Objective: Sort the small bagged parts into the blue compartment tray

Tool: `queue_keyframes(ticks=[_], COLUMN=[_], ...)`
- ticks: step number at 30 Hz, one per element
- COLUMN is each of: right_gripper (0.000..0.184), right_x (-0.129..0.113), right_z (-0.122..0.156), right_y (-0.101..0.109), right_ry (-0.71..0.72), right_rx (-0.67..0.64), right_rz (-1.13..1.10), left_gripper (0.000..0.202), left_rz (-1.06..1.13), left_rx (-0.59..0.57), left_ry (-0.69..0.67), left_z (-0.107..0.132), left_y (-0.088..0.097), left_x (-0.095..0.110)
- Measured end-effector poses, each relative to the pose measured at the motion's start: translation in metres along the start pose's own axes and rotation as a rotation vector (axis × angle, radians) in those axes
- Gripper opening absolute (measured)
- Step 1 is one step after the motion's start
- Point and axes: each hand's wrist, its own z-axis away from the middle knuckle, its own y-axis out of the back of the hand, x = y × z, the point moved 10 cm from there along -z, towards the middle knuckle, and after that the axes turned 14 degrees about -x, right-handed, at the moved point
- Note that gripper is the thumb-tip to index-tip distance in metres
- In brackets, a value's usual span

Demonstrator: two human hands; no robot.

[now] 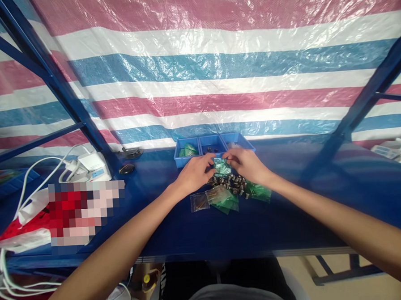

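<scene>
Between my two hands is a small green plastic bag (pixel 222 166), held up over the table. My left hand (pixel 196 171) pinches its left side, and my right hand (pixel 246 164) grips the upper right side. Just below lies a pile of small metal parts (pixel 234 184), perhaps screws or fittings. Around the pile are more green bags (pixel 259 192) and a clear bag (pixel 199 202) with thin brownish pieces inside. Behind my hands stands a blue bin with three compartments (pixel 187 160); a green bag sits in the left one and a few small dark parts in the middle one.
The blue table (pixel 178 231) runs across the view. At left are a white power strip (pixel 99 173) with cables, a black mouse-like object (pixel 126 169) and a red and white package (pixel 26 224). A striped plastic sheet (pixel 216 64) hangs behind, between blue metal posts (pixel 63 94).
</scene>
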Motion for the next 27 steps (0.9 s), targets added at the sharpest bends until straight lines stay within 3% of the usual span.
queue_keyframes(ticks=[9, 19, 27], right_gripper=[0.018, 0.011, 0.013], right_x=[-0.011, -0.008, 0.000], right_z=[0.009, 0.014, 0.011], right_y=[0.021, 0.030, 0.026], right_ry=[-0.010, -0.038, -0.066], right_rx=[0.160, 0.224, 0.206], right_rz=[-0.109, -0.322, -0.459], left_gripper=[0.038, 0.052, 0.072], left_rz=[0.094, 0.161, -0.085], left_rx=[0.163, 0.109, 0.076], left_ry=[-0.033, -0.064, -0.101], left_z=[0.004, 0.004, 0.004], left_y=[0.025, 0.014, 0.006], left_x=[0.007, 0.009, 0.018])
